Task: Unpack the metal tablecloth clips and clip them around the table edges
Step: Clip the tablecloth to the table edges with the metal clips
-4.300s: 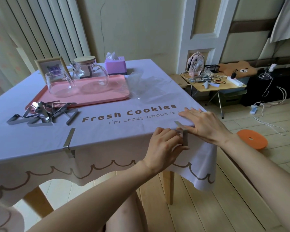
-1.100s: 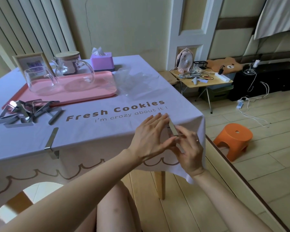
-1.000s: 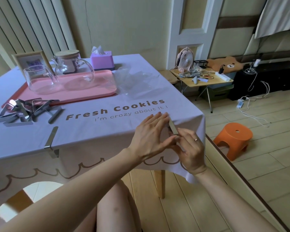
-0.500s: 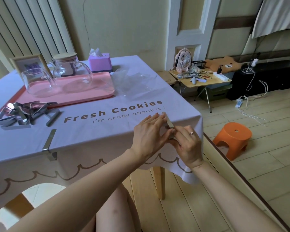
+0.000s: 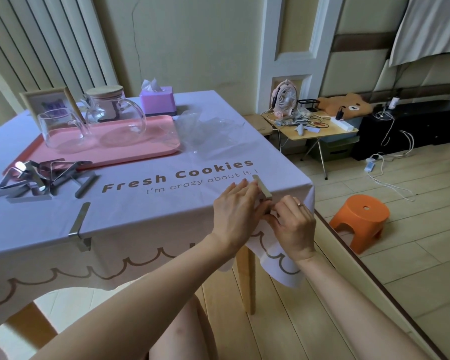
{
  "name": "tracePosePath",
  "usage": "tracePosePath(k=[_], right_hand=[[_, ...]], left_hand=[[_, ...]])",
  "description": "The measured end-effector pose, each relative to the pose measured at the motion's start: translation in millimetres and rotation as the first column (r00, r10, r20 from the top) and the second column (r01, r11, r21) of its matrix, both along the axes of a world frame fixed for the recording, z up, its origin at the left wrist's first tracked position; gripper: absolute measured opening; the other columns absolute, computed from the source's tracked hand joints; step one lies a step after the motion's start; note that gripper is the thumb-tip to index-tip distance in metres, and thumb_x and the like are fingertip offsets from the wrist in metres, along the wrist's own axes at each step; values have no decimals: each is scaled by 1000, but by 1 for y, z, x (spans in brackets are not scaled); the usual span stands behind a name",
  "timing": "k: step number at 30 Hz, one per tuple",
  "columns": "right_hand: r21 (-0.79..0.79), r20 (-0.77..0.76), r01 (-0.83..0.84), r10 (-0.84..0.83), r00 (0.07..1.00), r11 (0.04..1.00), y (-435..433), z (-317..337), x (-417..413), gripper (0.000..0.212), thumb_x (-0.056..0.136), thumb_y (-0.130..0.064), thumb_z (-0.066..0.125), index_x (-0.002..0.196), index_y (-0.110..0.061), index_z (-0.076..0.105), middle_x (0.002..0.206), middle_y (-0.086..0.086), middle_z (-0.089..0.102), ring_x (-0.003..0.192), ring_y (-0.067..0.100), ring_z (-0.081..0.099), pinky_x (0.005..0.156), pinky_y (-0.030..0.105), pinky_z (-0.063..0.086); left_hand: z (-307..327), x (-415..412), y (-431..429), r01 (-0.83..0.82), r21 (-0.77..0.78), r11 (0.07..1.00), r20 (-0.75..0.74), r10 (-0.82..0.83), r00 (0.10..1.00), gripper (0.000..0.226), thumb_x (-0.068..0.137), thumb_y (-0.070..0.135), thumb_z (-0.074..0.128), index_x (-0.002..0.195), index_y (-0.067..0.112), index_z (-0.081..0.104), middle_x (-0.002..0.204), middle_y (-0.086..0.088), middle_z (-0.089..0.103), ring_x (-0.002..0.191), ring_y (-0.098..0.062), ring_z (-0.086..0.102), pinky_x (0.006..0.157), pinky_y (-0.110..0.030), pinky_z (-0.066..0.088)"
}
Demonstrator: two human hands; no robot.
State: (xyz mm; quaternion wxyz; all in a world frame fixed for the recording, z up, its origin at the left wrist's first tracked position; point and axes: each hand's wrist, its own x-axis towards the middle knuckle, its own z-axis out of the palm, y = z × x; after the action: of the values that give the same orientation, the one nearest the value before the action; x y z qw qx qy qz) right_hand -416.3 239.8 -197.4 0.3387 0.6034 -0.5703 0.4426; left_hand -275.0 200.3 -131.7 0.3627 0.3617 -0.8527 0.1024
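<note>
At the counter (image 5: 146, 211) edge, a metal tablecloth clip (image 5: 263, 187) sits between both hands. The left hand (image 5: 235, 211) lays nearly straight fingers against its side. The right hand (image 5: 294, 224), fingers curled, pinches its front end. The clip looks stiff, springy and slick, and is probably best held by its bent front. The hands hide its lower leg.
</note>
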Motion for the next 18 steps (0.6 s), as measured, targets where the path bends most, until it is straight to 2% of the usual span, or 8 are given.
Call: tracePosePath(k=[2, 5, 9, 10, 12, 16, 18], right_hand=[[30, 42, -15, 14, 999, 999, 2, 1, 3, 44, 92, -45, 50, 71, -8, 61, 68, 5, 56, 60, 16, 50, 60, 16, 28], [80, 117, -101, 91, 989, 992, 3, -1, 5, 30, 88, -37, 59, 76, -9, 59, 72, 4, 57, 64, 13, 51, 64, 11, 32], [95, 161, -114, 98, 982, 989, 1, -3, 6, 19, 82, -24, 68, 72, -8, 61, 69, 3, 59, 60, 17, 55, 57, 19, 40], [90, 167, -111, 95, 981, 990, 1, -3, 7, 20, 82, -23, 69, 71, -8, 61, 67, 3, 58, 59, 17, 55, 55, 22, 42], [83, 179, -101, 85, 980, 991, 1, -4, 9, 21, 82, -22, 71, 70, -8, 61, 66, 2, 58, 57, 16, 54, 54, 23, 42], [71, 228, -80, 62, 972, 994, 2, -6, 12, 20, 82, -23, 69, 72, -7, 62, 66, 2, 58, 56, 14, 51, 57, 15, 34], [72, 262, -69, 48, 964, 995, 3, -7, 11, 21, 83, -23, 66, 72, -6, 62, 66, 3, 58, 56, 15, 52, 55, 16, 35]], left_hand=[[3, 1, -1, 5, -10, 1000, 42, -5, 999, 44, 84, 52, 38, 92, 20, 66, 81, 9, 68, 74, -9, 64, 56, -19, 42], [6, 3, -6, 26, -48, 998, 94, -22, 995, 44, 83, 50, 36, 86, 18, 66, 80, 6, 67, 71, -12, 63, 50, -20, 37], [1, -1, -14, 198, 31, 980, 59, -199, 978, 39, 83, 43, 42, 87, 8, 59, 94, -6, 62, 83, -24, 58, 69, -28, 44], [0, -1, -14, 219, 56, 974, 46, -222, 974, 38, 83, 41, 42, 88, 7, 57, 96, -8, 62, 82, -26, 59, 65, -30, 46], [0, -1, -14, 228, 55, 972, 31, -230, 973, 37, 82, 39, 41, 89, 6, 58, 96, -9, 63, 78, -26, 60, 55, -28, 43], [-2, -4, -13, 193, 27, 981, 32, -194, 981, 35, 84, 40, 43, 91, 10, 59, 90, -3, 63, 74, -22, 60, 56, -23, 36], [-2, -6, -13, 140, 12, 990, 24, -140, 990, 33, 83, 42, 45, 89, 13, 60, 84, 1, 63, 71, -19, 59, 58, -15, 24]])
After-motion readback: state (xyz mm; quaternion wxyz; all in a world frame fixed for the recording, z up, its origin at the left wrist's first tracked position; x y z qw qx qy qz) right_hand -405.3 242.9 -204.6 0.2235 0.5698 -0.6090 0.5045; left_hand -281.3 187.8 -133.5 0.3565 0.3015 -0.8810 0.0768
